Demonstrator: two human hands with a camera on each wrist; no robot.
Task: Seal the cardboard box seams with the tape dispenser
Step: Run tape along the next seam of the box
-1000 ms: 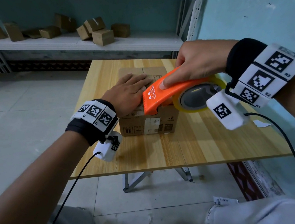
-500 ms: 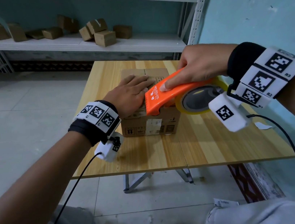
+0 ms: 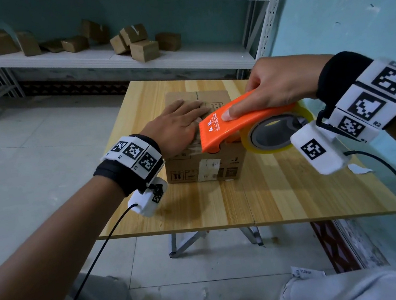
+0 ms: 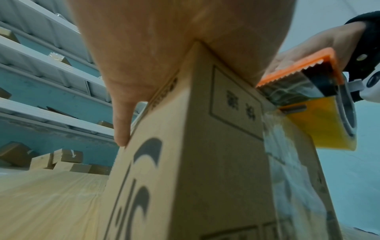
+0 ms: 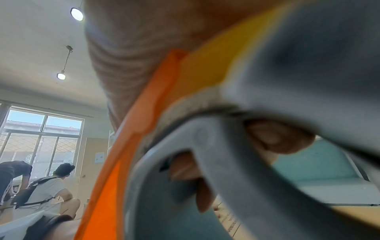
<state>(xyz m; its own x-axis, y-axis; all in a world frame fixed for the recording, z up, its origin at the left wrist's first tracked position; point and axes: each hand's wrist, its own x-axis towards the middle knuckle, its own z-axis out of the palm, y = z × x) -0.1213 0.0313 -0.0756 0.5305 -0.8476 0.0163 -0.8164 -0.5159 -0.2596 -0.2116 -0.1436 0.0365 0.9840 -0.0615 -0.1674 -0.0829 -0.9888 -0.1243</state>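
Since 1 s ago the orange plastic tape dispenser (image 3: 243, 120) w/ yellowish tape roll has slid slightly toward frame right along the brown cardboard box (image 3: 207, 166), mid-frame on the light wooden table (image 3: 287, 195). Right hand (image 3: 277, 85) grips dispenser, index finger along its top; left hand (image 3: 178, 127) lies flat, fingers straight, pressing box top.

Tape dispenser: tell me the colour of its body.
Orange, with a serrated front edge; the dispenser shows best in the head view.
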